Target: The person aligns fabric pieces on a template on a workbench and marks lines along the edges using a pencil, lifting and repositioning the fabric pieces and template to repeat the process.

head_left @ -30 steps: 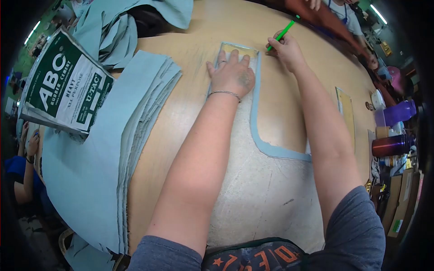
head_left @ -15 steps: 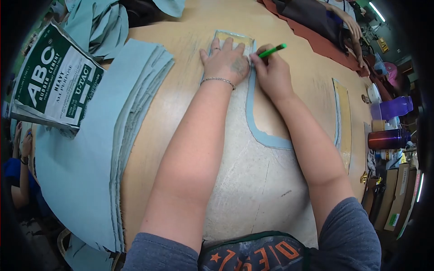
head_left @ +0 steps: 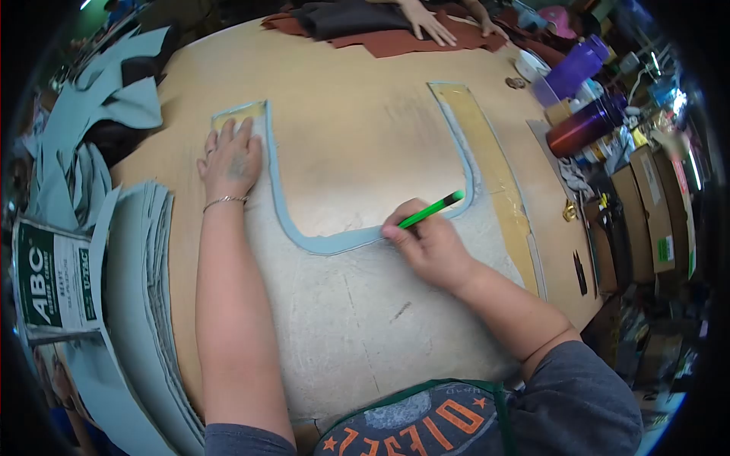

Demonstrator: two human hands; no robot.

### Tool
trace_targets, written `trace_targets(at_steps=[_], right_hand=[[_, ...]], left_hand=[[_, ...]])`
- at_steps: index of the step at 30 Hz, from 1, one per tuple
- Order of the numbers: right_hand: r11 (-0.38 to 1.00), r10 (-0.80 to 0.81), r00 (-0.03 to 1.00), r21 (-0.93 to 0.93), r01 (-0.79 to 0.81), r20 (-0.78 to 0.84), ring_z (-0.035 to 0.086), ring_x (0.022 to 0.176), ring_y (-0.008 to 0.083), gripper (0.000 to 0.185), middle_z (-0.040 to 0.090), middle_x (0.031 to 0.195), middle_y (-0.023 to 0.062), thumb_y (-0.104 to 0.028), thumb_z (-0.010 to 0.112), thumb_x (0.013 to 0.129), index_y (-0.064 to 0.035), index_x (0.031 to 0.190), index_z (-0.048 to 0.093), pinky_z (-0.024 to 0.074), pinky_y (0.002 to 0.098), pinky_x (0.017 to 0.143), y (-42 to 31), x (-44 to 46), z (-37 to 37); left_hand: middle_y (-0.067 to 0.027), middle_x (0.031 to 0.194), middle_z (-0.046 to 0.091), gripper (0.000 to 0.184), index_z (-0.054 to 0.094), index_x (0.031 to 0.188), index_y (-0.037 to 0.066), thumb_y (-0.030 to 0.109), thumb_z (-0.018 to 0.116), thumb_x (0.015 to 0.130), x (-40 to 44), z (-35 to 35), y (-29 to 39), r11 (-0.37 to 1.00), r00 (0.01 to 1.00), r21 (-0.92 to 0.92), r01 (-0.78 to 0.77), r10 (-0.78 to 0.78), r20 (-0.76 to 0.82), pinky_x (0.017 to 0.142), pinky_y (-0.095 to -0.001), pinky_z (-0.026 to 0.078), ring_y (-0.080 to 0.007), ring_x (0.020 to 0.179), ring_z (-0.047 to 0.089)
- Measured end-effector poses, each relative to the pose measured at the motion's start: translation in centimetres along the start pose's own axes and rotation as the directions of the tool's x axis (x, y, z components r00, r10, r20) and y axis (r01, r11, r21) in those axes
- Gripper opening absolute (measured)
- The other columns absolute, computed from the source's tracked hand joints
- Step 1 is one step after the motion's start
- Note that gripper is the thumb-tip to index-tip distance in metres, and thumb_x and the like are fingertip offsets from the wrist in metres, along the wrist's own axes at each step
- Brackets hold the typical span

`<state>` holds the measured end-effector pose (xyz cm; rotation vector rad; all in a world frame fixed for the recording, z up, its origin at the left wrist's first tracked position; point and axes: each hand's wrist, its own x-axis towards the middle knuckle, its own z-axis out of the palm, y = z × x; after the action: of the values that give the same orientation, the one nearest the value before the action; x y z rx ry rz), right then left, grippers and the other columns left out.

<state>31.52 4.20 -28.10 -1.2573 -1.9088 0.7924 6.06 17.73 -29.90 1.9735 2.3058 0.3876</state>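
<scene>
A large grey U-shaped pattern template point(head_left: 342, 304) lies flat on the wooden table, with yellowish tape on its two arms. Along the inner edge of its cutout runs a strip of light blue material point(head_left: 334, 243), which shows from under it. My left hand point(head_left: 232, 163) rests palm down on the template's left arm, fingers stretched out. With my right hand point(head_left: 433, 247) I grip a bright green pen point(head_left: 432, 210) at the bottom of the cutout, towards its right side. The pen's tip is hidden behind my fingers.
At the left stand a rubber cement can point(head_left: 57, 281) and a thick stack of light blue sheets point(head_left: 141, 258). Across the table, another person's hand point(head_left: 427, 24) rests on reddish-brown material point(head_left: 403, 45). A purple bottle point(head_left: 570, 72), a dark tumbler point(head_left: 585, 125) and black tweezers point(head_left: 579, 273) lie right.
My right hand has moved with the pen from the left arm's inner edge to the bottom of the cutout. My left hand stays flat on the left arm. The camera view has shifted.
</scene>
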Motion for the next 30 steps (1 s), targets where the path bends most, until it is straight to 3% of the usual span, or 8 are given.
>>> trace_targets(at_steps=[4, 7, 10, 13, 19, 22, 25, 30], right_hand=[[0.989, 0.133, 0.986, 0.083, -0.124, -0.104, 0.055, 0.072, 0.0181, 0.013, 0.053, 0.076, 0.0084, -0.009, 0.057, 0.081, -0.0025, 0.086, 0.046, 0.0440, 0.0296, 0.066, 3.3, -1.6, -4.4], [0.943, 0.256, 0.960, 0.248, -0.221, -0.116, 0.056, 0.074, 0.0132, 0.014, 0.056, 0.078, 0.0073, -0.011, 0.056, 0.082, -0.0023, 0.088, 0.046, 0.0444, 0.0265, 0.066, 5.7, -2.0, -7.4], [0.939, 0.307, 0.947, 0.191, -0.286, -0.090, 0.056, 0.075, 0.0128, 0.014, 0.058, 0.079, 0.0070, -0.011, 0.055, 0.084, -0.0022, 0.090, 0.047, 0.0446, 0.0262, 0.068, 7.9, -0.9, -10.5], [0.959, 0.274, 0.961, 0.083, -0.270, -0.040, 0.056, 0.074, 0.0127, 0.013, 0.058, 0.078, 0.0060, -0.012, 0.054, 0.084, -0.0028, 0.090, 0.047, 0.0448, 0.0264, 0.068, 8.6, 1.6, -12.7], [0.965, 0.219, 0.974, 0.134, -0.226, 0.063, 0.055, 0.073, 0.0092, 0.013, 0.059, 0.078, 0.0033, -0.013, 0.052, 0.086, -0.0052, 0.092, 0.044, 0.0437, 0.0231, 0.063, 11.7, 9.8, -14.1], [0.978, 0.211, 0.977, 0.000, -0.211, 0.005, 0.055, 0.071, 0.0078, 0.013, 0.059, 0.077, 0.0015, -0.016, 0.052, 0.086, -0.0072, 0.093, 0.045, 0.0438, 0.0222, 0.059, 12.4, 14.0, -13.8], [0.974, 0.225, 0.972, -0.013, -0.226, -0.073, 0.055, 0.069, 0.0069, 0.014, 0.059, 0.075, 0.0000, -0.018, 0.052, 0.086, -0.0091, 0.093, 0.046, 0.0434, 0.0212, 0.057, 14.1, 17.7, -13.3], [0.966, 0.245, 0.947, 0.141, -0.219, -0.206, 0.056, 0.068, 0.0084, 0.017, 0.059, 0.079, 0.0022, -0.021, 0.053, 0.086, -0.0087, 0.094, 0.045, 0.0443, 0.0215, 0.057, 14.8, 20.7, -11.9]], left_hand=[[-0.0009, 0.137, 0.029, 0.044, 0.040, 0.126, 0.028, 0.037, 0.040, 0.083, 0.0, 0.0, 0.2, 1.000, 1.000, 0.027, 0.008, -0.009, 0.007, 0.097, -0.0583, 0.019, -0.0285, 0.127, 0.022], [-0.0001, 0.138, 0.029, 0.044, 0.039, 0.127, 0.028, 0.038, 0.039, 0.084, 0.2, 0.0, 0.2, 0.999, 1.000, 0.049, 0.014, -0.015, 0.014, 0.097, -0.0577, 0.019, -0.0278, 0.127, 0.022], [0.0008, 0.138, 0.028, 0.044, 0.038, 0.127, 0.029, 0.038, 0.038, 0.084, 0.4, 0.4, -0.1, 0.997, 1.000, 0.074, 0.018, -0.019, 0.011, 0.098, -0.0566, 0.018, -0.0268, 0.128, 0.022], [0.0012, 0.138, 0.028, 0.044, 0.037, 0.128, 0.029, 0.039, 0.037, 0.085, 0.4, 0.4, -0.1, 0.995, 1.000, 0.096, 0.017, -0.018, 0.011, 0.098, -0.0554, 0.018, -0.0258, 0.128, 0.022], [0.0009, 0.138, 0.028, 0.045, 0.037, 0.129, 0.028, 0.039, 0.037, 0.085, 0.5, 0.4, -0.1, 0.994, 1.000, 0.113, 0.010, -0.012, 0.015, 0.098, -0.0545, 0.018, -0.0254, 0.128, 0.022], [0.0006, 0.138, 0.028, 0.045, 0.037, 0.128, 0.028, 0.039, 0.036, 0.085, 0.6, 0.5, -0.4, 0.995, 1.000, 0.104, -0.002, 0.001, 0.011, 0.098, -0.0546, 0.019, -0.0257, 0.128, 0.022], [0.0002, 0.138, 0.028, 0.044, 0.037, 0.128, 0.028, 0.038, 0.036, 0.085, 0.7, 0.7, -0.6, 0.995, 1.000, 0.102, -0.014, 0.014, 0.002, 0.098, -0.0546, 0.019, -0.0261, 0.128, 0.022], [-0.0010, 0.137, 0.029, 0.044, 0.038, 0.128, 0.028, 0.038, 0.038, 0.085, 0.5, 0.7, -0.4, 0.995, 1.000, 0.098, -0.023, 0.024, -0.007, 0.098, -0.0553, 0.019, -0.0276, 0.127, 0.022]])
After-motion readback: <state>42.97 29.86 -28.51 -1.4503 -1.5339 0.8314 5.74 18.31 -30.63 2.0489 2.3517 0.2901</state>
